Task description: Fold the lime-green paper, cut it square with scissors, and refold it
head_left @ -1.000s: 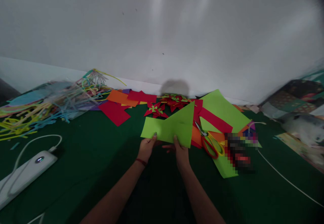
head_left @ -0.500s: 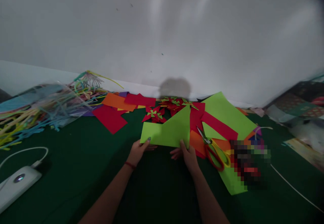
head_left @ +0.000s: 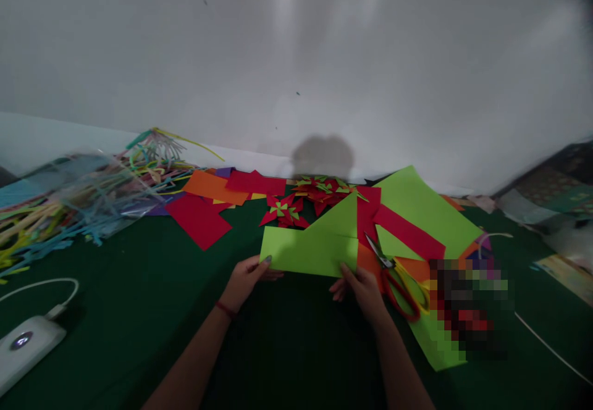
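Note:
Between my two hands is a sheet of light green paper [head_left: 310,252], a long strip with a triangular part rising at its upper right. My left hand [head_left: 245,277] pinches its lower left corner, thumb on top. Its lower right corner is gripped by my right hand [head_left: 359,286], with the other fingers underneath. Just beyond the sheet lie red and green paper flowers [head_left: 280,209]. To the right of my right hand rests a pair of scissors [head_left: 398,280] with red and yellow handles, on top of orange and green paper.
Red paper [head_left: 199,221] and orange paper [head_left: 215,188] lie at the back left, near bundled coloured pipe cleaners [head_left: 78,200] in clear plastic. A white power bank [head_left: 30,348] with a cable is at front left. Large green paper [head_left: 417,206] lies right. A blurred patch hides something beside the scissors.
The green sheet now sits a little lower and shows a wider lower strip, with a crease line visible under the triangle. My right hand has shifted slightly right; both hands keep hold.

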Demonstrator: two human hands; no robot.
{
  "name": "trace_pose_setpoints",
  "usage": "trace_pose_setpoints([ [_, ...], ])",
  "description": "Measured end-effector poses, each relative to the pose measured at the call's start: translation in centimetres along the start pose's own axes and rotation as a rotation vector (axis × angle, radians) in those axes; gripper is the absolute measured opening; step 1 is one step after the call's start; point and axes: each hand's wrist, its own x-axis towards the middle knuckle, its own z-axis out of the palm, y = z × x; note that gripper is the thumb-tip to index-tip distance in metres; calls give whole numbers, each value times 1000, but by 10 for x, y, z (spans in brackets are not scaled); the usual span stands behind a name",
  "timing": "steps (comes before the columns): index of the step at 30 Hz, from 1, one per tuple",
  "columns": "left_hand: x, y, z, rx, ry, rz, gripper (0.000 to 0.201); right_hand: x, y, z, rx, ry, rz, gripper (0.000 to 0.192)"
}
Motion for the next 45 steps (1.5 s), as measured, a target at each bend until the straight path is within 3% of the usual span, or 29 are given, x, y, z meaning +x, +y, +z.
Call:
trace_pose_setpoints([
  [4,-1,1,-4,71,21,9,43,-4,-3,-4,-1,7,9,38],
  [11,-1,-2,-14,155,-78,46,32,-8,-6,-14,-11,115,-28,36],
  [18,-6,-1,-8,192,-161,-60,36,-12,-11,-12,-39,120,27,26],
  [22,-8,0,-6,239,-163,-51,31,-13,-14,-13,-5,127,41,34],
  [28,-6,-1,-9,236,-185,-50,29,-12,-8,-14,-45,10,66,35],
  [37,-6,-6,-14,206,-201,-102,31,-15,-9,-14,-70,-55,129,31],
  [45,-6,-3,-16,397,-203,-89,35,-15,-11,-18,-47,-104,136,38],
])
